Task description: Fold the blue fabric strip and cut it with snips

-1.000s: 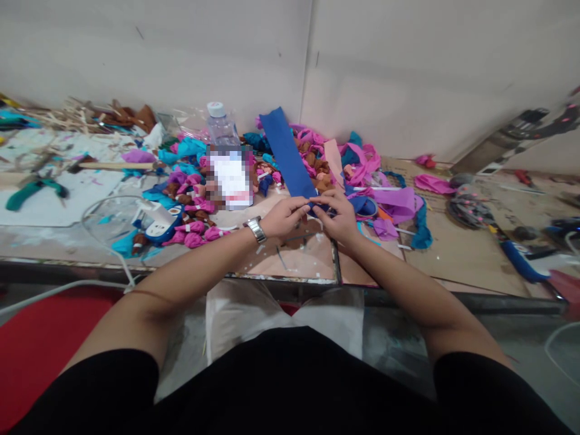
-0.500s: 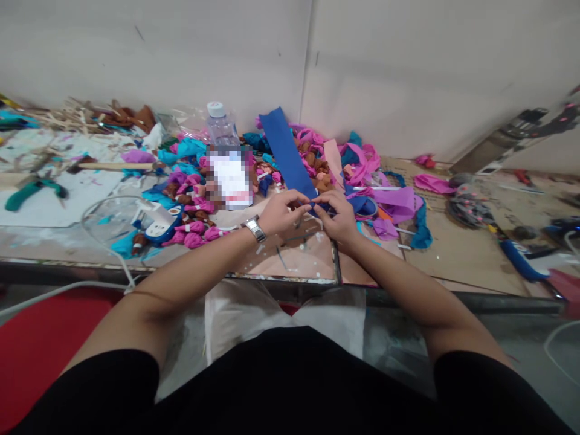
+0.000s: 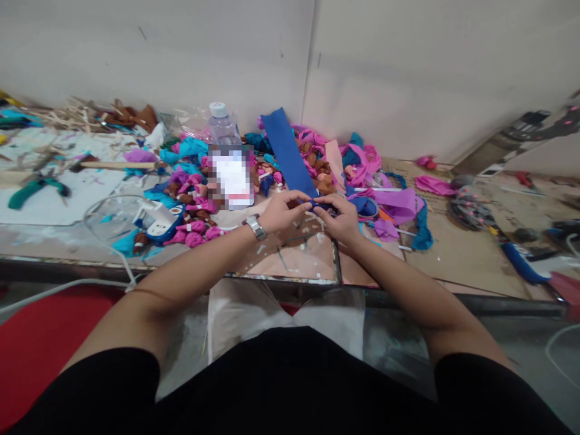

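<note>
A long blue strip [image 3: 289, 154], of crepe paper or cloth, stretches from the back of the table towards me, and its near end is bunched between my fingers. My left hand [image 3: 284, 212], with a metal watch [image 3: 255, 227] on the wrist, pinches that end from the left. My right hand [image 3: 339, 217] pinches it from the right, the fingertips of both hands almost touching. The gathered part is small and partly hidden by the fingers. Crumpled pink, brown, purple and teal pieces lie behind and beside the hands, among them a purple strip [image 3: 396, 204].
Left of my hands lie a phone [image 3: 233, 181] with a blurred screen, a clear bottle [image 3: 223, 127], a white-and-blue power strip [image 3: 164, 226] with a cable, green-handled pliers [image 3: 34, 192] and a hammer [image 3: 120, 164]. Cardboard [image 3: 441, 254] covers the right side. A red seat [image 3: 54, 344] stands lower left.
Both hands keep their pinch on the blue strip, with only slight finger movement. The whole view has shifted a little.
</note>
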Tool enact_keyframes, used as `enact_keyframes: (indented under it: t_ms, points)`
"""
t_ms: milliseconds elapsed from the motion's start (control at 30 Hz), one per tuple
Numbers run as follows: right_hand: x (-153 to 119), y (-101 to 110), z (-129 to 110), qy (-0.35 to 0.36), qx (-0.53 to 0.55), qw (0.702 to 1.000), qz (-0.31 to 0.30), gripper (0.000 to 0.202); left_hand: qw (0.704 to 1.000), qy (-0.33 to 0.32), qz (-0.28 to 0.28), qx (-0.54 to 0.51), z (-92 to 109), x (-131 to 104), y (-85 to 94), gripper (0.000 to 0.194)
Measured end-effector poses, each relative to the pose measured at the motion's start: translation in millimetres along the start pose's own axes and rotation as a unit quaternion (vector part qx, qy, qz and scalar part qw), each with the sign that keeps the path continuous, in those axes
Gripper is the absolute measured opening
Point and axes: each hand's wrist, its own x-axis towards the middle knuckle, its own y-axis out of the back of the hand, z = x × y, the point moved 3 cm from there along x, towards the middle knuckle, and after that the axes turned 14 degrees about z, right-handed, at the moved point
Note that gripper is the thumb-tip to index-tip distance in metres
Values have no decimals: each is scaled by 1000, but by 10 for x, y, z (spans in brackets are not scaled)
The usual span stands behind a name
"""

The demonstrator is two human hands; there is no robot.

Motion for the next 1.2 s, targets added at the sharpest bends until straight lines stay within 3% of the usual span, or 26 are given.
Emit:
enact_keyframes:
  t_ms: [200, 367, 567, 800, 1000, 1200]
  points:
    - [-27, 14, 9, -35, -14, 999, 14, 31, 998, 36, -1, -55, -16, -12, -17, 53]
    - [-32, 8, -1, -43, -6, 999, 0, 30, 998, 19, -11, -53, 23, -27, -18, 51]
    - [-32, -1, -12, -28, -4, 999, -16, 25, 1000, -11, -4, -13, 47, -23, -6, 47]
    - [-37, 6, -8, -17, -4, 1000, -2, 27, 999, 3, -27, -44, 58, -31, -13, 46]
    - [-22, -25, -17, 42, -3, 998, -53, 31, 999, -8, -40, -29, 74, -20, -9, 49]
    - [-21, -21, 5, 39, -7, 999, -29, 29, 999, 12, -21, -40, 61, -20, -14, 51]
